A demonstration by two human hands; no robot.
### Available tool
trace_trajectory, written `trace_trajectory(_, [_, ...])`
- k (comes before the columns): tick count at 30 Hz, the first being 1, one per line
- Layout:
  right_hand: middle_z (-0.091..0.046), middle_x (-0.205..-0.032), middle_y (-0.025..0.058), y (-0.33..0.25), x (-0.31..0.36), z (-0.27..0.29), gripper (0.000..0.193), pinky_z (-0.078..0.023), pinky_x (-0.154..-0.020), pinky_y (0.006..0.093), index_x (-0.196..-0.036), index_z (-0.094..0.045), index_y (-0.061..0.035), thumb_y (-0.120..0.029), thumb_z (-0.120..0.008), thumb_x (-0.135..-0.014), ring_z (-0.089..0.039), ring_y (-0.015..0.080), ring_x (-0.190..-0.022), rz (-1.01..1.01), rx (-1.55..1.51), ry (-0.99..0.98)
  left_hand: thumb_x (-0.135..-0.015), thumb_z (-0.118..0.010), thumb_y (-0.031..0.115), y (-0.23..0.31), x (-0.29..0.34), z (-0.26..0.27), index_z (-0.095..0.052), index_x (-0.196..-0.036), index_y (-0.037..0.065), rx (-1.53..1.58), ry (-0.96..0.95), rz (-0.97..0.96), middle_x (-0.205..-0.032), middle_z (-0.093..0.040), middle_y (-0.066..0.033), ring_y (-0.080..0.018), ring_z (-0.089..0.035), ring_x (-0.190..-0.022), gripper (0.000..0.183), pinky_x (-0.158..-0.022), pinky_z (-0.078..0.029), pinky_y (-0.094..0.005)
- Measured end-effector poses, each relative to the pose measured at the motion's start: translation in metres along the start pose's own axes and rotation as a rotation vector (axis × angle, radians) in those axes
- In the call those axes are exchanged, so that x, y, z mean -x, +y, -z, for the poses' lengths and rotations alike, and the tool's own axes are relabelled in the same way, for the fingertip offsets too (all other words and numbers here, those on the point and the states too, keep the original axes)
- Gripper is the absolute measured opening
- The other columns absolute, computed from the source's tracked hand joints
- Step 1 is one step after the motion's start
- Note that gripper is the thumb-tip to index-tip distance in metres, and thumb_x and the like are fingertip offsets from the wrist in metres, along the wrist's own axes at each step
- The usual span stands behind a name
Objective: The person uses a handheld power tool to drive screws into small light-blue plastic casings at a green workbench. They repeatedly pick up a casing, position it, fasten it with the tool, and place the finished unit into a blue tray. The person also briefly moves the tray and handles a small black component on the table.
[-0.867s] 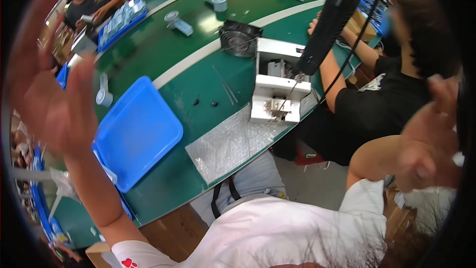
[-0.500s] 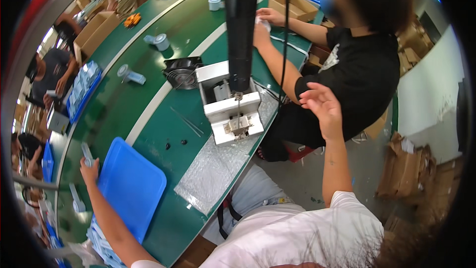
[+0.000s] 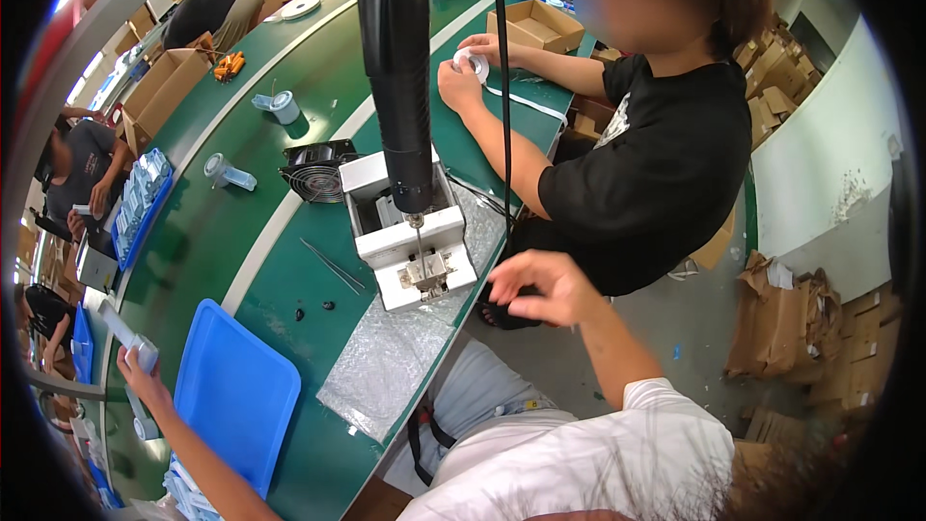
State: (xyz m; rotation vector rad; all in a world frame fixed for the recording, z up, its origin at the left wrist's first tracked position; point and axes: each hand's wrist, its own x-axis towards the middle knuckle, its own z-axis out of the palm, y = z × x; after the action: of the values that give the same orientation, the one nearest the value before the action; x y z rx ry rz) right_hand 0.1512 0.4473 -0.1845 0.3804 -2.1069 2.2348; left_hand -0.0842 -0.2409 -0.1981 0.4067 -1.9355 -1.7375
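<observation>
The left hand was gripping a pale blue handheld gadget. The fingers were at its chunky end, and its long handle stuck out past them, away from the person. Hand and gadget were just left of the big blue tray. A second pale blue gadget was close by, beside the left wrist. The right hand was loose and free, with its fingers a little bent, out past the edge of the green table and well apart from the held gadget. Between the two hands were a bubble wrap sheet, two little black bits, tweezers and a white metal holder under a black electric screwdriver.
</observation>
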Motion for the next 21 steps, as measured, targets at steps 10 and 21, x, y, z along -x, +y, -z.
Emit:
trace_trajectory(10, [-0.064,-0.117,0.0077,0.035,-0.059,-0.135,0.059,-0.054,-0.079,0.0300,-0.139,-0.053,-0.0102,-0.009,-0.075,-0.084,-0.064,0.0167,-0.094,0.082,-0.085,-0.346,-0.098,-0.055,0.034,0.040,0.266,-0.095,-0.049,-0.123,0.005,0.128,-0.269,-0.137,-0.119,-0.057,-0.0116,-0.0236,-0.059,-0.107,0.039,-0.094,-0.049,-0.0360])
trace_trajectory(21, [-0.062,-0.124,0.0112,0.061,-0.060,-0.144,0.055,-0.057,-0.085,0.0327,-0.137,-0.052,-0.0029,-0.004,-0.073,-0.086,-0.061,0.0208,-0.113,0.003,-0.026,-0.203,-0.081,-0.077,0.005,0.012,0.367,-0.184,-0.038,-0.133,0.003,0.072,-0.577,-0.302,-0.129,-0.049,-0.0170,-0.0292,-0.050,-0.122,0.065,-0.105,-0.039,-0.0403])
